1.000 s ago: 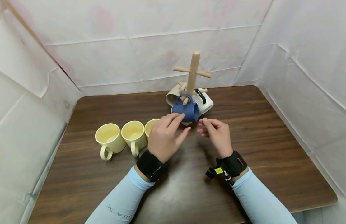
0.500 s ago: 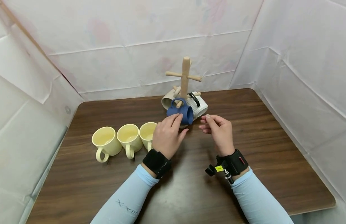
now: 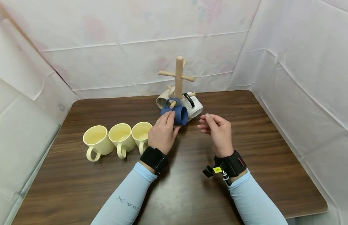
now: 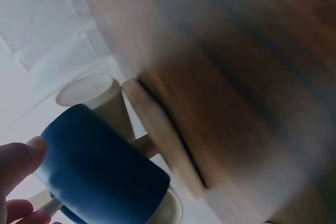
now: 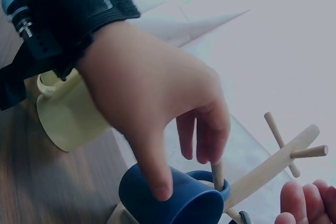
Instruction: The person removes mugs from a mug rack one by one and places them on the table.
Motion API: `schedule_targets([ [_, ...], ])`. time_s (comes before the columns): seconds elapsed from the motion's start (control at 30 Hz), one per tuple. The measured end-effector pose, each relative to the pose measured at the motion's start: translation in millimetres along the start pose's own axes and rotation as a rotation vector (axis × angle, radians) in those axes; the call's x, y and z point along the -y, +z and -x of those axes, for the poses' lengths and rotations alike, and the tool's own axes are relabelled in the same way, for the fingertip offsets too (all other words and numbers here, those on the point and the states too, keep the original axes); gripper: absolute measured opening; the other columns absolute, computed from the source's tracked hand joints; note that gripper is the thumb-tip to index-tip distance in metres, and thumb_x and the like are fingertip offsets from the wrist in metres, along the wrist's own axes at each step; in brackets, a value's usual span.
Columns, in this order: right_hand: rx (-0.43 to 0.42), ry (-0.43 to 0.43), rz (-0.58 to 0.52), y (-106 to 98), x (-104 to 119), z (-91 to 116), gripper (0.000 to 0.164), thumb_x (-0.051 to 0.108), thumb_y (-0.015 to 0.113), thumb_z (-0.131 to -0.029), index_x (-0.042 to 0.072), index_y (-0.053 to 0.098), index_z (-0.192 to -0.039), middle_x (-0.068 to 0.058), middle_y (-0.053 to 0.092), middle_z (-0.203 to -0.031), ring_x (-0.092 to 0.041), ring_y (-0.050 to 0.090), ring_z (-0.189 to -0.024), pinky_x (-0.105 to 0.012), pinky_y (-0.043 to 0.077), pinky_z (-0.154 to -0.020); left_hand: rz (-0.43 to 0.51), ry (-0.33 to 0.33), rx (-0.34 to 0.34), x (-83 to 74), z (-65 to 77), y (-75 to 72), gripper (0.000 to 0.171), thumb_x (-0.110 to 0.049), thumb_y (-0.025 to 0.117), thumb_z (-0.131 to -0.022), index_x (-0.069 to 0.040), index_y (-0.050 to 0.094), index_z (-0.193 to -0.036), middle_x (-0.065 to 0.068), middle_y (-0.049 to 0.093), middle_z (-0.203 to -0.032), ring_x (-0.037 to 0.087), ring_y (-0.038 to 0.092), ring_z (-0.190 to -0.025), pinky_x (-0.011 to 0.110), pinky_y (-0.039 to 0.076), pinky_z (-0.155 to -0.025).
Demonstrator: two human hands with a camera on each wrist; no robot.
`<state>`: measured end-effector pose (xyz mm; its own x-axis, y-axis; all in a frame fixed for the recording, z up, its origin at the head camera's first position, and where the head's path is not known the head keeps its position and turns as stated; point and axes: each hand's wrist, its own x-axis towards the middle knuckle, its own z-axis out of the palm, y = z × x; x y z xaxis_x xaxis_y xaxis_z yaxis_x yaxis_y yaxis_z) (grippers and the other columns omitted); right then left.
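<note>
A blue mug (image 3: 181, 115) hangs by its handle on a low front peg of the wooden mug tree (image 3: 178, 75). My left hand (image 3: 161, 132) is at the mug's near side, its thumb along the body and its bent fingers by the peg tip, as the right wrist view shows. In the left wrist view the blue mug (image 4: 102, 169) fills the lower left, fingertips right at its edge. My right hand (image 3: 220, 134) hovers right of the mug, fingers loosely bent and holding nothing. Behind the blue mug hang a beige mug (image 3: 162, 100) and a white ribbed mug (image 3: 197, 109) with a black handle.
Three pale yellow mugs stand in a row on the left: a left one (image 3: 104, 146), a middle one (image 3: 129, 144) and a right one (image 3: 138, 137) partly behind my left hand. Upper pegs (image 3: 188, 78) of the tree bear nothing. White sheeting (image 3: 106, 72) surrounds the wooden table (image 3: 247, 125).
The head view has shifted, moving the whole scene leftward. My left hand's thumb has come in closer beside the blue mug. My right hand has drawn slightly away from it.
</note>
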<state>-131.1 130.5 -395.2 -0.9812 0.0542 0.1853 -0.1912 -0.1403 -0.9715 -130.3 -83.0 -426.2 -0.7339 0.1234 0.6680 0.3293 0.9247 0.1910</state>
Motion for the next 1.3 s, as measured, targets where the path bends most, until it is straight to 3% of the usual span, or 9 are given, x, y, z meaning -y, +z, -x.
schedule_targets([
  [0.37,0.01,0.004,-0.046,2.7,-3.5,-2.1,0.027,0.023,0.067,-0.112,0.002,0.08,-0.103,-0.012,0.08,-0.094,-0.021,0.08,-0.08,-0.033,0.065,-0.069,-0.037,0.014,0.011,3.5,-3.7,15.3,0.067,-0.022,0.099,-0.085,0.0,0.069,-0.142,0.018,0.07,-0.142,0.034,0.069,-0.129,0.05,0.064,-0.091],
  [0.83,0.013,0.026,-0.046,5.0,-6.0,-5.4,0.027,0.023,0.067,-0.112,0.001,0.08,-0.102,-0.009,0.079,-0.091,-0.019,0.079,-0.079,-0.03,0.064,-0.068,-0.049,-0.046,0.171,8.5,-19.8,16.3,0.074,-0.024,0.098,-0.085,-0.001,0.065,-0.147,0.018,0.064,-0.152,0.033,0.063,-0.139,0.047,0.061,-0.1],
  [1.0,0.011,0.03,-0.062,5.4,-6.1,-5.2,0.029,0.022,0.067,-0.112,-0.003,0.079,-0.103,-0.017,0.079,-0.093,-0.018,0.078,-0.078,-0.029,0.063,-0.067,-0.026,-0.053,0.182,6.7,-22.3,19.2,0.08,-0.025,0.1,-0.083,-0.002,0.063,-0.15,0.019,0.063,-0.153,0.032,0.062,-0.141,0.047,0.062,-0.098],
  [1.13,0.011,0.026,-0.072,6.5,-5.6,-3.8,0.026,0.02,0.067,-0.112,0.001,0.08,-0.1,-0.025,0.077,-0.095,-0.019,0.078,-0.076,-0.029,0.063,-0.066,-0.028,-0.053,0.194,5.9,-23.0,22.8,0.084,-0.024,0.101,-0.082,-0.002,0.061,-0.153,0.02,0.062,-0.154,0.032,0.059,-0.144,0.048,0.061,-0.098],
  [1.3,0.007,0.031,-0.077,6.5,-7.3,-3.0,0.026,0.02,0.067,-0.112,-0.001,0.079,-0.1,-0.02,0.078,-0.092,-0.019,0.078,-0.075,-0.029,0.063,-0.066,-0.022,-0.041,0.186,8.9,-22.5,27.4,0.084,-0.019,0.1,-0.083,-0.002,0.06,-0.154,0.019,0.062,-0.154,0.033,0.057,-0.145,0.049,0.059,-0.102],
])
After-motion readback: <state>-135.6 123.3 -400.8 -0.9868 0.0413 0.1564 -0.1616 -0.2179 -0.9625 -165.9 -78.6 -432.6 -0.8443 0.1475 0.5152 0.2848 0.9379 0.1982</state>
